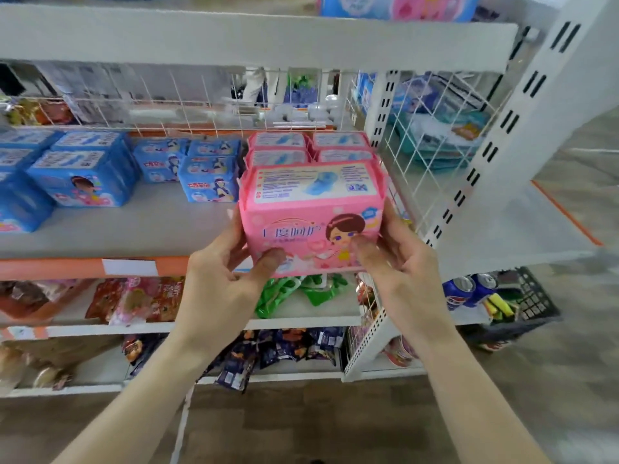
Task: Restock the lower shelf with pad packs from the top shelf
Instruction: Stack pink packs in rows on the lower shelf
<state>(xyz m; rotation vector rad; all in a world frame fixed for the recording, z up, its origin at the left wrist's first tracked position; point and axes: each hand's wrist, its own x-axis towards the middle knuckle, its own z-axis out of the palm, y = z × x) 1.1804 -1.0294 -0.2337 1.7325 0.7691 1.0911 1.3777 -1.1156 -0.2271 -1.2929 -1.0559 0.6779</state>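
Pink wrapping is filling the middle of the head view: a pink pad pack (313,216) is being held upright at the front lip of the lower shelf (150,229), just ahead of the pink rows (310,147) standing there. The left hand (231,272) and the right hand (395,259) are gripping it from either side, each thumb pressing on the printed front face while the other fingers are curling round the flanks, mostly hidden. Whether its base is touching the board I cannot tell. The step in hand is probably sliding it in, and that is calling for keeping it level, square to the rows, and pushing straight back until it is meeting them. On the right the wire divider (432,128) is sitting close, so the right fingers are likely needing to slip out early. To the left, bare board is lying open before the blue packs (207,182), and the top shelf (254,41) is leaving headroom above.
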